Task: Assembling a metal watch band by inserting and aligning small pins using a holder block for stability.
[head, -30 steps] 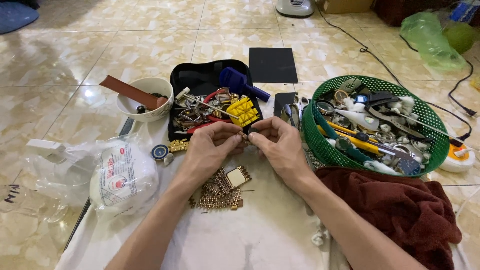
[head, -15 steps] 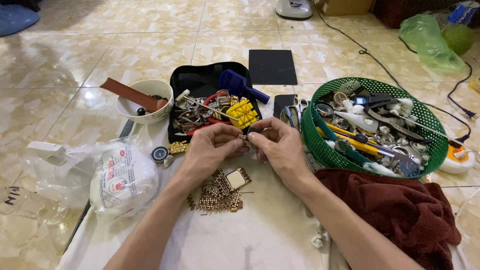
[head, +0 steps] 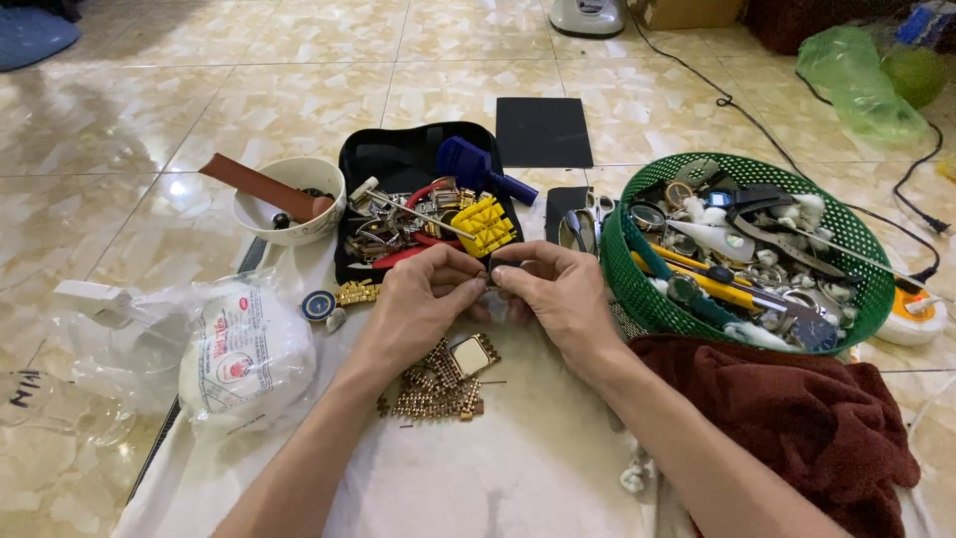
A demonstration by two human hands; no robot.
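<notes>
My left hand (head: 423,299) and my right hand (head: 558,294) meet at the middle of the view, fingertips pinched together on a small dark part between them; the part is mostly hidden by the fingers. Just below the hands lies a heap of gold watch-band links (head: 433,387) with a square gold watch case (head: 472,355) on a white cloth (head: 498,468). Beyond the hands stands a black tool tray (head: 388,159) holding a yellow block (head: 485,225), a blue tool (head: 470,166) and metal tools.
A green mesh basket (head: 856,299) full of watches and tools sits at the right, with a dark red cloth (head: 797,418) in front of it. A white bowl (head: 289,204), a white plastic bag (head: 244,354), scissors (head: 588,219) and a black pad (head: 543,132) surround the work spot.
Both hands stay together over the gold links. Only the fingers have shifted slightly around the small part.
</notes>
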